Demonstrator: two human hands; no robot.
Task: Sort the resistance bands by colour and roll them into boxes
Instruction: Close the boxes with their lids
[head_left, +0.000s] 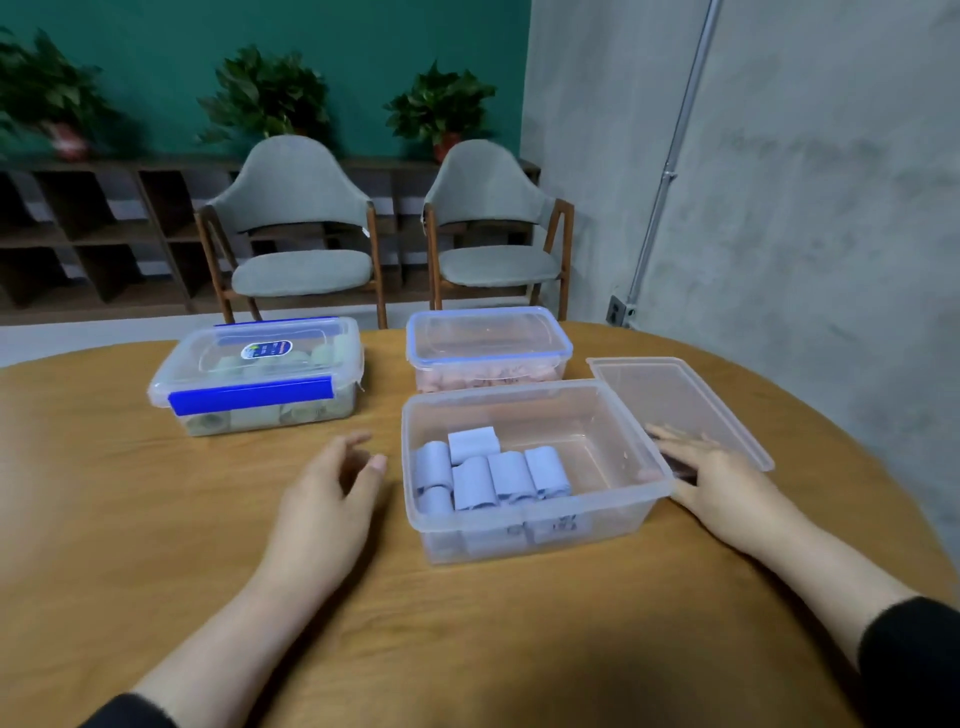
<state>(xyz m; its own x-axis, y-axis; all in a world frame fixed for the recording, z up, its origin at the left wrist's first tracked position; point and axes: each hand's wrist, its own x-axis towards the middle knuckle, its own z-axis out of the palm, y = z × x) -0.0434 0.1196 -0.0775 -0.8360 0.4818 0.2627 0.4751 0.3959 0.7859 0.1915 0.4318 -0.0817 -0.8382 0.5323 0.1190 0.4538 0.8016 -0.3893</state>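
"Where are the bands?"

"The blue rolled bands (488, 475) sit in the open box (613, 499) in front of me, on the left side of it. The green ones are in the clipped box (254, 374) far left. The pink ones are in the shut box (488, 345) behind."

"What are your hands doing?"

"My left hand (322, 514) floats just left of the open box. Its fingers are loose and a bit bent, holding nothing. My right hand (722, 483) lies flat on the table (156, 519), fingers straight and a little spread. The tips touch the loose lid (685, 400) beside the open box."
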